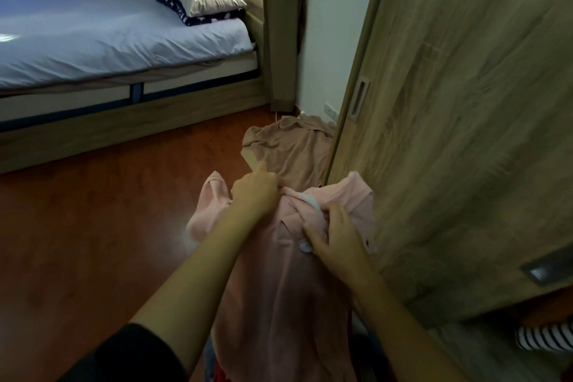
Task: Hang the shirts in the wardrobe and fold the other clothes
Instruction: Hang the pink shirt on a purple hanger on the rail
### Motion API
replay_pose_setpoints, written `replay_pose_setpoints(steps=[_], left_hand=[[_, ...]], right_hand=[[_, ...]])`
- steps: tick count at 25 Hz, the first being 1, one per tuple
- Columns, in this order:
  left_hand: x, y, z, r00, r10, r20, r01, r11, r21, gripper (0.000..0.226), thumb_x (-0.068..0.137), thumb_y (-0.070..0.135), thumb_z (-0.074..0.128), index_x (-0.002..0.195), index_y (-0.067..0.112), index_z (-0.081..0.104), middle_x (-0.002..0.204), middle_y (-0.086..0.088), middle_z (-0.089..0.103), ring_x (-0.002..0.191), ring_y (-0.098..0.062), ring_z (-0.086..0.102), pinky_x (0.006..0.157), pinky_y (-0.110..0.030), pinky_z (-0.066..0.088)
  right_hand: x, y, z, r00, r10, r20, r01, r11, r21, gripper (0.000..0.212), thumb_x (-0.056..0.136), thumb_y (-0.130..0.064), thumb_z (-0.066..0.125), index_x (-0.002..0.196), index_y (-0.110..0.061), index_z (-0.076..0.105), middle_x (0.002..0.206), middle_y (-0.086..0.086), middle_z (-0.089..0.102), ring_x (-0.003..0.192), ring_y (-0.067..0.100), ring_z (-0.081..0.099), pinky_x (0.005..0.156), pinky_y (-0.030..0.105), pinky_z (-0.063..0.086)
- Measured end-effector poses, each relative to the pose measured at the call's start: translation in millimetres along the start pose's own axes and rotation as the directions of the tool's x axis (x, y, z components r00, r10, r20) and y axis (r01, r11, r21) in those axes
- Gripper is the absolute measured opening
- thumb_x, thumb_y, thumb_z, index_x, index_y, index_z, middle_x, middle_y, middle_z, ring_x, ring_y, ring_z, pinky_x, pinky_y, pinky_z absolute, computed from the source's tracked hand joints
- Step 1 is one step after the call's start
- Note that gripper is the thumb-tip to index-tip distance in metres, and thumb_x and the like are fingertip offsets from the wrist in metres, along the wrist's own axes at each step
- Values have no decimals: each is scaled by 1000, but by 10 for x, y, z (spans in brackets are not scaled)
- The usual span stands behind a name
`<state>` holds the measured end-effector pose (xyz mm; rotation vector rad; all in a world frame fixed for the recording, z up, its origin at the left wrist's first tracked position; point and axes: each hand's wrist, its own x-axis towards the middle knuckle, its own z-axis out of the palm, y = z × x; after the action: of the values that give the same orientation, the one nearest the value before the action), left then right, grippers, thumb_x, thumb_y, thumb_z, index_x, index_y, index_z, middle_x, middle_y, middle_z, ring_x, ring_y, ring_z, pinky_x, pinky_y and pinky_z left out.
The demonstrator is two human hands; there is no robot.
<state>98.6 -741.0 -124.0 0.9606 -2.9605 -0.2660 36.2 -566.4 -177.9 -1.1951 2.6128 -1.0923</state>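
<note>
At 6 o'clock, left hand (254, 192) and right hand (333, 234) grip pink shirt (279, 288); slack grip could drop it onto floor (108, 211).

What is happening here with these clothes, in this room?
A person holds a pink shirt in front of the wardrobe door. The left hand grips it at one shoulder and the right hand grips near the collar, where something pale shows, perhaps a hanger. A tan garment lies on the floor just beyond.
</note>
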Motion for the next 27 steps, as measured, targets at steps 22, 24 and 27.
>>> replay_pose_setpoints(steps=[22, 24, 27], left_hand=[[-338, -696, -196, 980, 180, -83, -185, 982, -49, 65, 67, 51, 65, 117, 25, 33, 114, 1, 39, 100, -16, 38, 89, -41, 39], [-393, -707, -87, 930, 36, -365, -30, 999, 23, 55, 73, 50, 61, 116, 23, 39, 119, -7, 36, 102, -21, 31, 88, -46, 36], [-521, -637, 127, 858, -267, -438, 181, 957, -229, 42, 84, 40, 62, 111, 12, 46, 109, -15, 45, 95, -32, 45, 70, -39, 34]], right_hand=[[504, 10, -661, 976, -181, 120, 153, 966, 208, 37, 70, -36, 53, 100, -52, 38, 97, -4, 52, 94, 25, 53, 88, 45, 44], [548, -50, -673, 988, -149, 30, 136, 956, 262, 22, 78, -24, 44, 93, -41, 44, 101, 0, 44, 97, 23, 50, 90, 33, 41], [566, -95, -767, 982, -90, -166, 107, 989, 98, 13, 81, -11, 54, 90, -19, 60, 109, 4, 42, 100, 17, 48, 86, 25, 39]])
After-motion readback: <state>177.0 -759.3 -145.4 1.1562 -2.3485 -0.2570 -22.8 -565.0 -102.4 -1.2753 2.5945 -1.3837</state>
